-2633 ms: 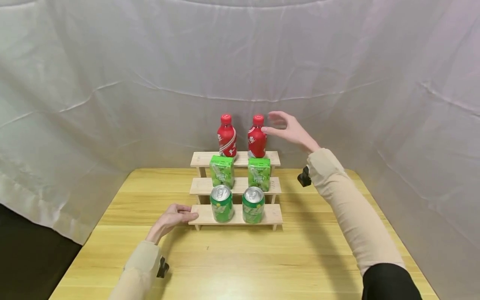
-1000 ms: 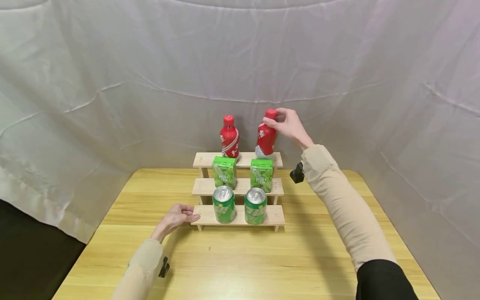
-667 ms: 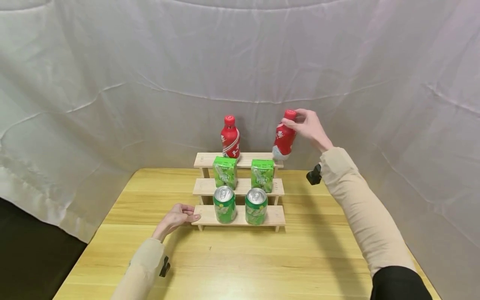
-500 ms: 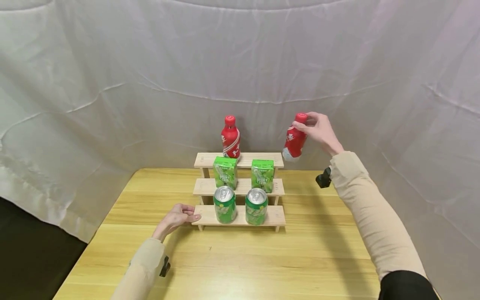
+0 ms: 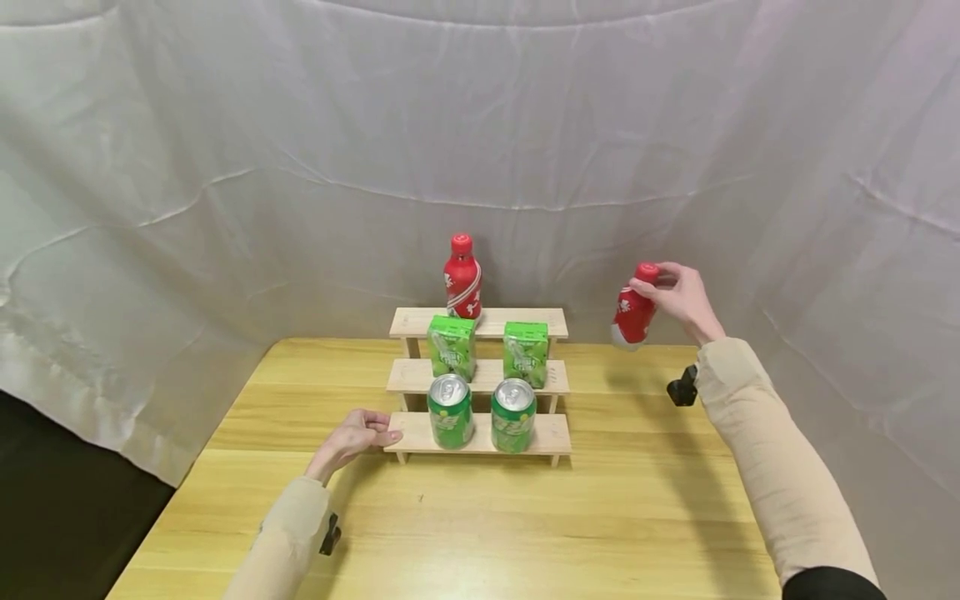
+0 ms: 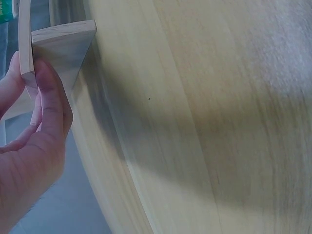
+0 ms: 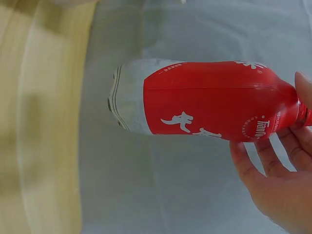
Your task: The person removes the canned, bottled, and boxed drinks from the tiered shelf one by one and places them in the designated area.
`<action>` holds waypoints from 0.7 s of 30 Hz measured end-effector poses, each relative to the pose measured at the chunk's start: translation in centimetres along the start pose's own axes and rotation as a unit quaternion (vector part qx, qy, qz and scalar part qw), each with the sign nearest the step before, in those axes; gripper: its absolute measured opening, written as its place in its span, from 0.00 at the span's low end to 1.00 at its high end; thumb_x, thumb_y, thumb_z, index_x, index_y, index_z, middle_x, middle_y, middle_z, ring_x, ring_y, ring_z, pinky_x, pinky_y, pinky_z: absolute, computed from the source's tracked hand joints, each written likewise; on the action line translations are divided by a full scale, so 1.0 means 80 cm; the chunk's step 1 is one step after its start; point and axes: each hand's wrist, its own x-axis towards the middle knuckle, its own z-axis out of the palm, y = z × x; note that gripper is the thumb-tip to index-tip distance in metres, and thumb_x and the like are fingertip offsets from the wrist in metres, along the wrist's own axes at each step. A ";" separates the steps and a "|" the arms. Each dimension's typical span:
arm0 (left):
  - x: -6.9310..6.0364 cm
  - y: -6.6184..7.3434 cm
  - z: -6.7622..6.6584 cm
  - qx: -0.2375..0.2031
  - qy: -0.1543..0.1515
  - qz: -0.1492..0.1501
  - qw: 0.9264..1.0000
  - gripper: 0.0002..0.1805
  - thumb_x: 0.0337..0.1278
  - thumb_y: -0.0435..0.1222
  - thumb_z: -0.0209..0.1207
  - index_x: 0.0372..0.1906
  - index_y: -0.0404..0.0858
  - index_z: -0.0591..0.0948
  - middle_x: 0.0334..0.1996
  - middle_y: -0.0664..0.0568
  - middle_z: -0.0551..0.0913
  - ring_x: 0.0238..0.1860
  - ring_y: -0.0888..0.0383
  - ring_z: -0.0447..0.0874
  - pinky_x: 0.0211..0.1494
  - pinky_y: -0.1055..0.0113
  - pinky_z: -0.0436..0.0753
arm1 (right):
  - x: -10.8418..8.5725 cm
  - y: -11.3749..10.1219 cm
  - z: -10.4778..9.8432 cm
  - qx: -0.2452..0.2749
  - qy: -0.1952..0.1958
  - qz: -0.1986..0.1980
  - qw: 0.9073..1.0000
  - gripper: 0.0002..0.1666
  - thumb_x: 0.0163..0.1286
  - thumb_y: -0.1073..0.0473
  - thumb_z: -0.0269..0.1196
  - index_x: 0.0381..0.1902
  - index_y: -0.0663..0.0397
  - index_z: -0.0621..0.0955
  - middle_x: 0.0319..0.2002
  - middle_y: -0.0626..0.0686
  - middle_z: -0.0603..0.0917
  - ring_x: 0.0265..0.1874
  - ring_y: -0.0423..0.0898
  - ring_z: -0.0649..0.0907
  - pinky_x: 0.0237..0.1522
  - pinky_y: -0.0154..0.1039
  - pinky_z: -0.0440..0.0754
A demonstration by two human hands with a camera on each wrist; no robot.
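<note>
My right hand (image 5: pixel 684 298) grips a red bottle (image 5: pixel 634 310) around its neck, just under the cap. The bottle hangs slightly tilted in the air, right of the three-tier wooden shelf (image 5: pixel 480 450); its pale base shows in the right wrist view, where the bottle (image 7: pixel 204 100) spans the middle. With thumb and fingers my left hand (image 5: pixel 352 435) pinches the left end of the lowest tier; the left wrist view shows that board (image 6: pixel 25 39) between thumb and fingers. Another red bottle (image 5: pixel 462 283) stands on the top tier, toward the left.
Two green drink cartons (image 5: pixel 452 346) stand on the middle tier, and two green cans (image 5: pixel 450 412) on the lowest. The wooden table (image 5: pixel 480 525) meets a grey-white cloth backdrop (image 5: pixel 360 167) behind and at the sides.
My right hand took hold of the right-hand bottle on the top tier, lifted it off and carried it rightward, then lower. My left hand keeps its pinch on the shelf.
</note>
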 end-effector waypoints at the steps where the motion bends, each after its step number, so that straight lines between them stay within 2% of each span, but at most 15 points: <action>1: 0.000 0.000 0.000 0.000 0.001 -0.001 1.000 0.30 0.59 0.29 0.65 0.60 0.15 0.67 0.46 0.37 0.79 0.40 0.57 0.81 0.52 0.64 0.85 | -0.001 0.006 0.000 0.000 -0.001 0.003 1.000 0.38 0.71 0.47 0.64 0.68 0.67 0.71 0.61 0.67 0.77 0.40 0.29 0.75 0.40 0.19 0.75; 4: 0.000 0.000 -0.001 0.003 0.004 0.000 1.000 0.30 0.59 0.30 0.65 0.60 0.16 0.67 0.47 0.36 0.79 0.41 0.56 0.81 0.53 0.62 0.85 | -0.005 0.025 0.002 0.002 0.000 0.009 1.000 0.38 0.71 0.48 0.64 0.68 0.68 0.70 0.61 0.68 0.77 0.38 0.27 0.75 0.39 0.18 0.75; 6: 0.000 -0.001 -0.001 0.007 0.007 0.000 1.000 0.30 0.59 0.30 0.66 0.60 0.16 0.68 0.47 0.35 0.80 0.42 0.55 0.81 0.55 0.60 0.85 | -0.008 0.037 0.005 -0.002 0.001 0.014 1.000 0.38 0.71 0.48 0.65 0.68 0.69 0.70 0.61 0.69 0.77 0.39 0.29 0.76 0.38 0.18 0.75; 10: 0.001 -0.003 0.000 0.014 0.009 -0.001 1.000 0.30 0.58 0.30 0.66 0.59 0.17 0.69 0.48 0.35 0.80 0.43 0.55 0.81 0.56 0.58 0.85 | -0.016 0.064 0.012 -0.011 0.000 0.032 0.999 0.39 0.71 0.49 0.64 0.69 0.71 0.69 0.62 0.72 0.77 0.49 0.48 0.81 0.38 0.19 0.76; 13: 0.002 -0.004 0.000 0.013 0.010 0.001 1.000 0.30 0.58 0.30 0.66 0.59 0.17 0.69 0.47 0.36 0.80 0.42 0.55 0.81 0.55 0.60 0.85 | -0.021 0.082 0.018 -0.017 0.002 0.046 0.999 0.39 0.72 0.49 0.64 0.69 0.72 0.68 0.62 0.73 0.76 0.57 0.62 0.79 0.41 0.24 0.76; 18: 0.003 -0.003 -0.002 0.010 0.007 0.003 1.000 0.30 0.59 0.31 0.66 0.59 0.17 0.69 0.46 0.37 0.81 0.40 0.57 0.81 0.53 0.63 0.84 | -0.028 0.106 0.026 -0.025 0.008 0.061 0.998 0.39 0.72 0.51 0.63 0.69 0.74 0.68 0.62 0.75 0.75 0.58 0.65 0.78 0.47 0.35 0.78; 21: 0.002 -0.002 -0.002 0.012 0.005 0.005 1.000 0.30 0.59 0.31 0.66 0.60 0.17 0.69 0.46 0.36 0.81 0.41 0.57 0.82 0.55 0.61 0.85 | -0.031 0.117 0.030 -0.024 0.005 0.072 0.997 0.39 0.72 0.50 0.63 0.69 0.74 0.67 0.62 0.75 0.75 0.57 0.65 0.78 0.46 0.36 0.79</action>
